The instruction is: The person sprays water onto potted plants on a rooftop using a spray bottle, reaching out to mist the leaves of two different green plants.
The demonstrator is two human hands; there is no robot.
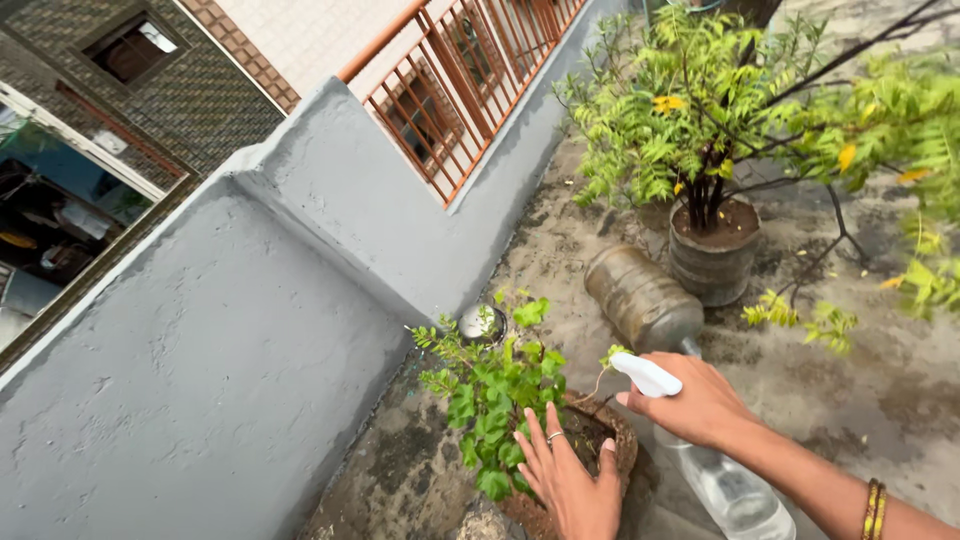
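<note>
My right hand [694, 402] grips a clear spray bottle [735, 492] with a white nozzle [646, 375] aimed left at a small leafy green plant [492, 388]. That plant grows in a round brown pot [612, 432] on the rooftop floor. My left hand [568, 480], a ring on one finger, lies flat with fingers spread against the plant's lower leaves and the soil. Gold bangles [875, 510] sit on my right forearm.
A larger bushy plant [690, 110] stands in a grey pot [713, 262] behind. A big dusty plastic jug [640, 298] lies on its side between the pots. A grey parapet wall [250, 330] with an orange railing [460, 80] runs along the left. The concrete floor [880, 380] is damp.
</note>
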